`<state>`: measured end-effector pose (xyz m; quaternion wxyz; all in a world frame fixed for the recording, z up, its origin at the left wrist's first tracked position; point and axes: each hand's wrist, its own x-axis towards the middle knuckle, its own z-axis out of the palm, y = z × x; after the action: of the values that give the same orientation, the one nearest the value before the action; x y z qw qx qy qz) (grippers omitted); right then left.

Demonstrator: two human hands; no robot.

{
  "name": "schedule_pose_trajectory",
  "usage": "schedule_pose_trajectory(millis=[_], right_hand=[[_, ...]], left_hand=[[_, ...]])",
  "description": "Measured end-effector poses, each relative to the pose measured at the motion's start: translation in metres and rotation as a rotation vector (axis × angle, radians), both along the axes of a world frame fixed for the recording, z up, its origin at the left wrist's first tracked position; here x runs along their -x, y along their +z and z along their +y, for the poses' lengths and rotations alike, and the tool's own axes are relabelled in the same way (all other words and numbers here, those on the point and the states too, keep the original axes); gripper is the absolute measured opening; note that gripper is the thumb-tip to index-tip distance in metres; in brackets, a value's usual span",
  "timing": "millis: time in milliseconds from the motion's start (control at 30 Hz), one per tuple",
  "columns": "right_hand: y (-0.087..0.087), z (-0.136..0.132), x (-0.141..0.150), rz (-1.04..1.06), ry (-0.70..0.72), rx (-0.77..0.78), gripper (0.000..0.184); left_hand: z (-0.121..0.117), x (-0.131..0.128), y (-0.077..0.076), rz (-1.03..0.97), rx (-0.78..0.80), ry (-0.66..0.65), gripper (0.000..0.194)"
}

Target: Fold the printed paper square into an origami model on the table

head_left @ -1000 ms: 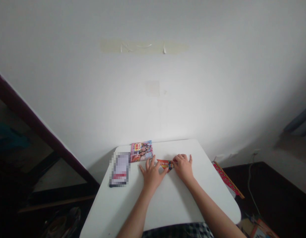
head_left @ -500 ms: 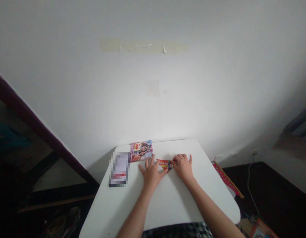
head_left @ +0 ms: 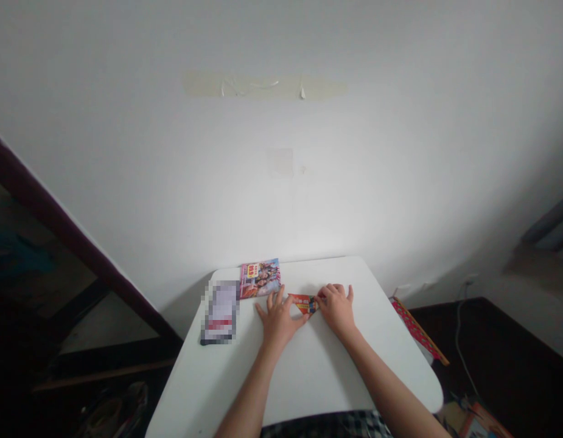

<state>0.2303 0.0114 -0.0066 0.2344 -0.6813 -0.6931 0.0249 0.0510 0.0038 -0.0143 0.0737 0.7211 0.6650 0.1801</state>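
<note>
A small piece of printed paper (head_left: 304, 303), red-orange with yellow and dark patches, lies on the white table in a triangular folded shape. My left hand (head_left: 279, 316) rests on the tabletop with its fingers spread; its index fingertip and thumb touch the paper's left corner and lower edge. At the right corner, the thumb and bent fingers of my right hand (head_left: 336, 307) pinch the paper, with the little finger sticking out. Part of that corner is hidden under the right fingers. Just beyond my left hand lies a colourful printed leaflet (head_left: 259, 278).
To the left, a blurred-out phone-like object (head_left: 221, 311) lies on the white table (head_left: 308, 377). The table's back edge meets a pale wall (head_left: 290, 213). Beyond the right edge are a red patterned item (head_left: 416, 328) and a cable (head_left: 459, 340).
Hardly anything differs. Both hands keep their places at the paper, and the dark-patterned right part of the paper shows at a slightly different angle beside the right fingers.
</note>
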Motion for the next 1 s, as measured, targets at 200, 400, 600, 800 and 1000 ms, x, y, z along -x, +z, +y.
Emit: schedule_pose_trajectory(millis=[200,400,600,800,1000], right_hand=[[-0.001,0.0,0.001,-0.023,-0.011,0.004,0.018],[-0.004,0.002,0.001,-0.024,-0.006,-0.021,0.017],[-0.004,0.002,-0.007,0.066,0.085,0.006,0.021],[-0.006,0.004,-0.013,0.105,0.118,0.05,0.023],[-0.006,0.005,-0.006,0.032,0.076,0.041,0.02]], left_hand=[[-0.001,0.0,-0.001,0.023,-0.006,-0.009,0.047],[-0.005,-0.001,-0.001,0.058,-0.031,-0.006,0.048],[-0.01,-0.002,-0.004,0.085,-0.101,-0.034,0.049],[-0.009,-0.001,-0.004,0.04,-0.078,-0.035,0.05],[-0.007,-0.001,-0.004,0.027,-0.076,-0.026,0.039]])
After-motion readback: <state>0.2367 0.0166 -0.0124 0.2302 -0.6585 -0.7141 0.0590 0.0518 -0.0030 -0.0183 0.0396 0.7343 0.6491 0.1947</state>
